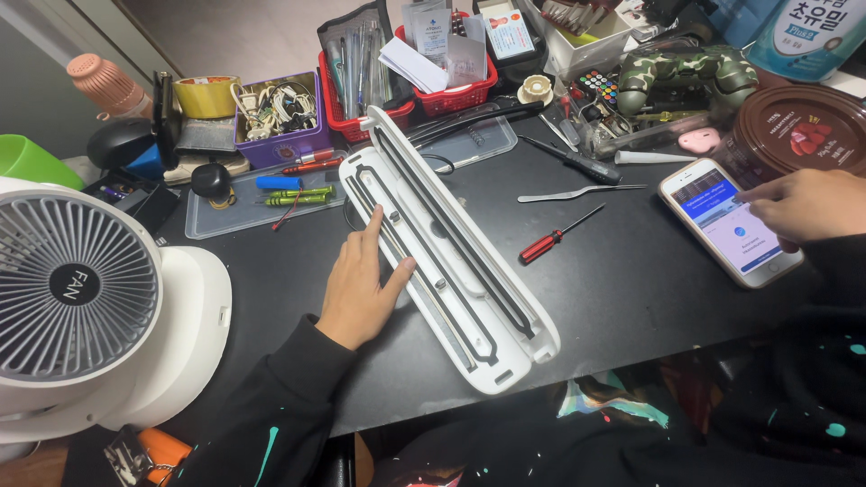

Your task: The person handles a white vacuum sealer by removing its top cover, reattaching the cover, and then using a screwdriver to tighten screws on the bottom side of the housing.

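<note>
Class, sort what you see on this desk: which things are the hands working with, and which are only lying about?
In hand:
left hand resting on the opened white sealer
right hand touching the phone

Lying about:
red screwdriver
metal spatula tool
white fan
game controller
red basket
purple cable box

- Black tabletop, matte, crowded along the far edge.
- Long white opened appliance, laid diagonally at centre.
- Red-handled screwdriver, just right of the appliance.
- Metal spatula tool and black-handled tool, further back.
- Smartphone, screen lit, near the right edge.
- White desk fan, at the left edge.
- Clear tray lid with pens, back left.
- Purple box of cables, red basket, brown round lidded tub, camouflage game controller, along the back.
</note>
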